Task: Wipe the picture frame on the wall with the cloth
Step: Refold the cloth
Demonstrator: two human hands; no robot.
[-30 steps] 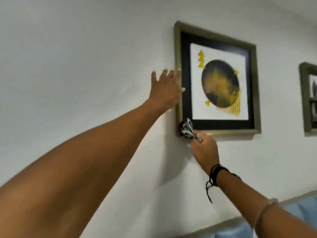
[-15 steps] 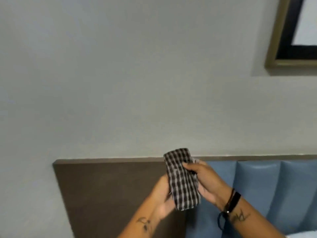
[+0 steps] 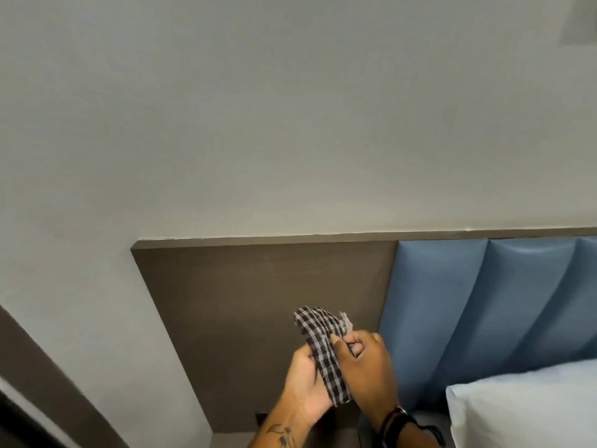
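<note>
A black-and-white checked cloth [image 3: 323, 347], folded into a strip, is held low in the view between both hands. My left hand [image 3: 305, 383] lies palm up under its lower part, fingers curled at its edge. My right hand [image 3: 365, 363] pinches the cloth's upper part between thumb and fingers. The picture frame is out of view; only a grey shadow [image 3: 578, 24] shows on the wall at the top right corner.
A bare white wall [image 3: 258, 124] fills the upper view. Below it a brown wooden headboard panel [image 3: 252, 292] meets blue padded panels [image 3: 484, 302]. A white pillow [image 3: 529, 405] lies at the bottom right. A dark edge [image 3: 29, 383] runs along the bottom left.
Both hands left the frame and came down with the cloth. The view has dropped from the frame to the headboard, and my right hand now bunches the cloth's top.
</note>
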